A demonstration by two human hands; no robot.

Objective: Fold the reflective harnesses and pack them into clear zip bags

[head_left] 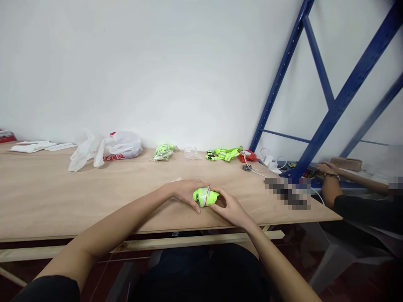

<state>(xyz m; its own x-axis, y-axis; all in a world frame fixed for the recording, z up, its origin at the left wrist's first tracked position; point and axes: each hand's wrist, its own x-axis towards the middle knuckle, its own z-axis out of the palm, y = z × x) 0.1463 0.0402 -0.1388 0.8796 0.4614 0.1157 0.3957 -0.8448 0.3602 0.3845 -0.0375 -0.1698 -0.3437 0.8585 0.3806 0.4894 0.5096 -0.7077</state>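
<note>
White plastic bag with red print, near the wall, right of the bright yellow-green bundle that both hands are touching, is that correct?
Wrong side: the head view shows the white plastic bag left of the bright yellow-green bundle. It is near the wall, and the left hand and right hand touch the bundle.

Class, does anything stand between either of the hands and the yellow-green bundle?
Nothing visible stands in the way: the left hand and right hand hold the yellow-green bundle from opposite ends.
</note>
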